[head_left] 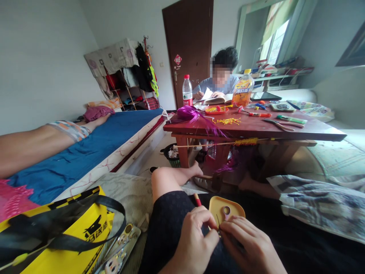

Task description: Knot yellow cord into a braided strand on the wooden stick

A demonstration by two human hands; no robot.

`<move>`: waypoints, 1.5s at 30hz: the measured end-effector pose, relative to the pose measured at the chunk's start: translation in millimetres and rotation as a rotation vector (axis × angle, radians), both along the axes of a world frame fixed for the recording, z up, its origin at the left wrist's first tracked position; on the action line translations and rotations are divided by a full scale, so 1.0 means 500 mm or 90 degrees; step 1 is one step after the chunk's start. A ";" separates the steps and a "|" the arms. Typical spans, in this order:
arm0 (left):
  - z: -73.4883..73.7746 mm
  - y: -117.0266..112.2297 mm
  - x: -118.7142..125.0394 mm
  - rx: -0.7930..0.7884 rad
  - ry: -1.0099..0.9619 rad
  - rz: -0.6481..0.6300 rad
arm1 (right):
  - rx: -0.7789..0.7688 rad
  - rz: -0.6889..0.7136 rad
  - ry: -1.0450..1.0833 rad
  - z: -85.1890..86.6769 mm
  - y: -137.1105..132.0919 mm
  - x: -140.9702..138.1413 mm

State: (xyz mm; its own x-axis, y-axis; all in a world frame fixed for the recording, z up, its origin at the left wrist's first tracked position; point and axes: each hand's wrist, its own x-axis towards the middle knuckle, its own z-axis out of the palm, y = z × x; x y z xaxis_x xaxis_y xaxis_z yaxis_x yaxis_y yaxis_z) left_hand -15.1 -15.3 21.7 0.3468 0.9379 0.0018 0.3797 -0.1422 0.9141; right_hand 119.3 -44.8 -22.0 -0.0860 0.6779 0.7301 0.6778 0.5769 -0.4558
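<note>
Over my lap, my left hand and my right hand meet with closed, pinching fingers. Between the fingertips a thin dark strand sticks up, with a small yellowish bit below it; its exact kind is too small to make out. Just beyond the hands, a yellow tray rests on my dark shorts. Inside that tray shows the purple ring of what looks like scissors, partly covered by my right fingers. A red stick with a pale tip pokes out behind my left hand; its lower end is hidden.
Ahead stands a red-brown table bearing pliers, purple tinsel, yellow stems and bottles. A person writes there. Left are a yellow bag and a blue bed with someone's legs.
</note>
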 end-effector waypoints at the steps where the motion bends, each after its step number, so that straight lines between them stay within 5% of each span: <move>1: 0.001 0.002 -0.001 -0.019 -0.008 -0.005 | 0.002 0.001 -0.005 0.001 0.000 0.000; 6: 0.000 0.015 -0.007 -0.220 -0.099 -0.026 | 0.051 0.025 -0.068 0.020 0.003 0.001; 11: 0.009 0.021 -0.013 -0.154 -0.075 -0.046 | 0.051 0.011 -0.052 0.019 0.006 0.003; 28: -0.005 -0.003 0.008 -0.210 -0.330 0.084 | 0.129 -0.060 -0.092 0.018 0.008 -0.001; 45: -0.022 0.001 -0.001 -0.511 -0.478 0.073 | 0.155 -0.033 -0.109 0.030 0.008 0.001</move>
State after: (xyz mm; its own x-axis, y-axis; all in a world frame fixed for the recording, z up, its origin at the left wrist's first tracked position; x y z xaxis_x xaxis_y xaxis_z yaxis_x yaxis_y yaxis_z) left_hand -15.8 -14.9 10.9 0.4234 0.7872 -0.4483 -0.3369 0.5962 0.7287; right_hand 119.6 -41.1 -7.1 -0.1920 0.4914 0.8495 0.7646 0.6175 -0.1844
